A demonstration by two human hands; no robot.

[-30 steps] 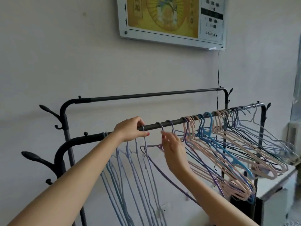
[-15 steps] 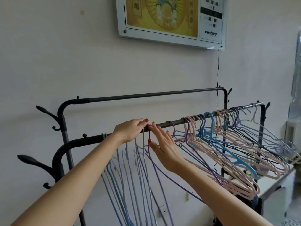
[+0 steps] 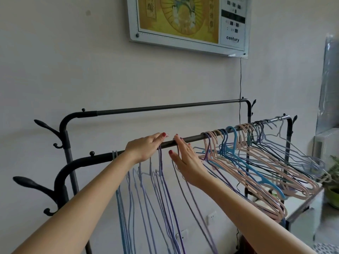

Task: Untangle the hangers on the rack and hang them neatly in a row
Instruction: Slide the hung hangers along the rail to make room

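Two bare arms are stretched toward a black rack rail (image 3: pixel 190 138). The left hand (image 3: pixel 145 148) is laid over the rail with straight fingers; the right hand (image 3: pixel 187 162) is spread flat against sorted lilac hangers (image 3: pixel 161 180). Further right, tangled pink and blue hangers (image 3: pixel 256 162) are bunched. Light, springy and snag-prone, they are probably best lifted by the hooks.

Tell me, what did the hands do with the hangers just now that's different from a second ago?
The right hand let go of the purple hanger it was pinching by the hook, opened flat and pushed it left along the front rail toward the left hand. The left hand uncurled, now resting its fingers on the rail. The pink and blue tangle on the right stayed put.
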